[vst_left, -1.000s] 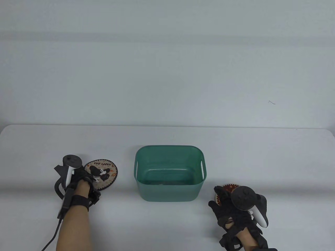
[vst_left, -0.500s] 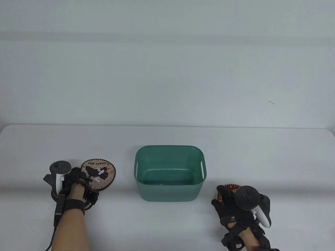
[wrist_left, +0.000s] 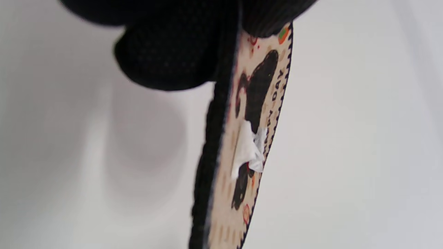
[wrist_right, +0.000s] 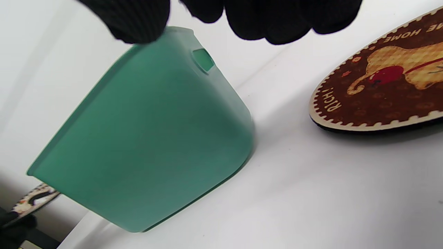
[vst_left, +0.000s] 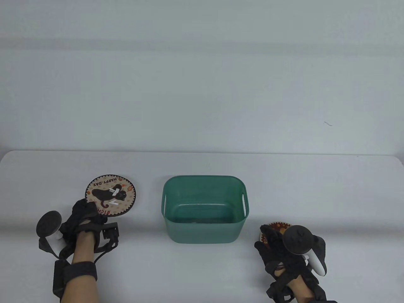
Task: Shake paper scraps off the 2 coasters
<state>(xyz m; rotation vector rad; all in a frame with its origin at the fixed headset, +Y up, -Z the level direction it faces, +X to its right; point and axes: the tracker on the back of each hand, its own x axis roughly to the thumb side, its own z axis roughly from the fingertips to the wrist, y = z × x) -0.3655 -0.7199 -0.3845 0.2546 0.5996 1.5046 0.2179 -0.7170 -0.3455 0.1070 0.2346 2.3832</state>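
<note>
Gloved left hand [vst_left: 82, 214] pinches the edge of the "Happy Day" coaster [vst_left: 110, 195], held off the table w/ white paper scraps [wrist_left: 250, 149] on its printed face, just left of the green plastic bin [vst_left: 204, 209]. Right hand [vst_left: 277, 249] hovers, fingers relaxed & gripping nothing, over the brown "Rich" coaster [wrist_right: 384, 86], which lies flat on the white table [vst_left: 202, 164] just right of the bin.

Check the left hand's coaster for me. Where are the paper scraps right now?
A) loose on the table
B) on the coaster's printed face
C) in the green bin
B: white paper scraps lie on the printed face of the coaster that the left hand holds up by its edge, left of the green bin.
</note>
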